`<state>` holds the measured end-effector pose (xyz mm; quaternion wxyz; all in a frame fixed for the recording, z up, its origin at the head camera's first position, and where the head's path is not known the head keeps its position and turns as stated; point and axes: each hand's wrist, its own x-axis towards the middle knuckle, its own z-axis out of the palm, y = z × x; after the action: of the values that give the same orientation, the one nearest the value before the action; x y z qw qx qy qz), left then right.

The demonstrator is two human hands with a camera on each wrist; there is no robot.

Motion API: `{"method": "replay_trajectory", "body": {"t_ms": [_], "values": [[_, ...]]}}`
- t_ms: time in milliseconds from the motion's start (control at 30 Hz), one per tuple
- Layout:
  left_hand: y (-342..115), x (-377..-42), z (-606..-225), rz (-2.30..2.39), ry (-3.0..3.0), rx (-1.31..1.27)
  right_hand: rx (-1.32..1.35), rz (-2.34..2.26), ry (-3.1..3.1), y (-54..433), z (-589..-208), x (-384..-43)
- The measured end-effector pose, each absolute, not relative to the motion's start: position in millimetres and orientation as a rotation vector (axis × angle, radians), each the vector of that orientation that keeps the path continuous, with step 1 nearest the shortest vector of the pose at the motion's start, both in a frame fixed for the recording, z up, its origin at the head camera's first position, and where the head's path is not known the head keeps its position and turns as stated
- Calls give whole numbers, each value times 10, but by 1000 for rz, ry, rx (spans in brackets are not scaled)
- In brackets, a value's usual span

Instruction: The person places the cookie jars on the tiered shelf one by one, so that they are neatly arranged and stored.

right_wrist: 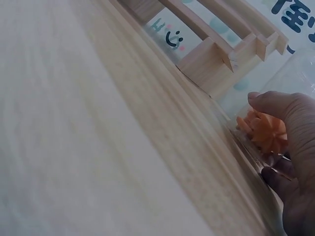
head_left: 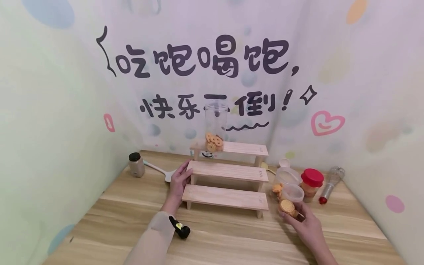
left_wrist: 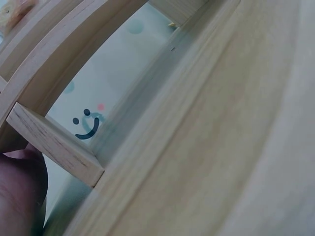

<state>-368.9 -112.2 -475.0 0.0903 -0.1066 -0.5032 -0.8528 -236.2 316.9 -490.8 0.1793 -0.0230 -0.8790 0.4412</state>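
Observation:
A three-step wooden display stand (head_left: 226,195) stands mid-table. My left hand (head_left: 179,184) grips the left end of its middle step; in the left wrist view, part of that hand (left_wrist: 22,189) shows beside the stand's leg (left_wrist: 56,142). On the top step stands a tall clear jar (head_left: 216,121) with ring-shaped biscuits at its bottom. My right hand (head_left: 306,224) holds a clear jar (head_left: 294,192) containing round biscuits (head_left: 287,207), right of the stand. In the right wrist view, thumb and fingers curve round clear plastic, with orange flower-shaped snacks (right_wrist: 269,132) showing there.
Behind the held jar are another clear jar (head_left: 287,176), a red-lidded jar (head_left: 311,184) and a whisk (head_left: 331,184). At the left back lie a black-capped jar (head_left: 136,165) and a white spatula (head_left: 159,170). A printed curtain (head_left: 198,22) rises behind the table.

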Motion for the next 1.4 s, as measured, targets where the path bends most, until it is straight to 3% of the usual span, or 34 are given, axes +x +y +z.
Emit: {"method": "replay_trajectory", "body": {"t_ms": [600, 800, 1033, 1400], "values": [[-1119, -3649, -4737, -2522, -1514, -311, -122, 1226, -2308, 3053, -4877, -2318], [-1126, -3626, -4722, -2503, -1531, -303, 130, 1182, -1978, 2837, -4874, -2379], [-1136, -3653, -4714, -2494, -1536, -303, 405, 1171, -1662, 2482, -4622, -2446], [-1151, -3640, -4700, -2476, -1571, -286, 280, 944, -1588, 2564, -4874, -2830]]}}
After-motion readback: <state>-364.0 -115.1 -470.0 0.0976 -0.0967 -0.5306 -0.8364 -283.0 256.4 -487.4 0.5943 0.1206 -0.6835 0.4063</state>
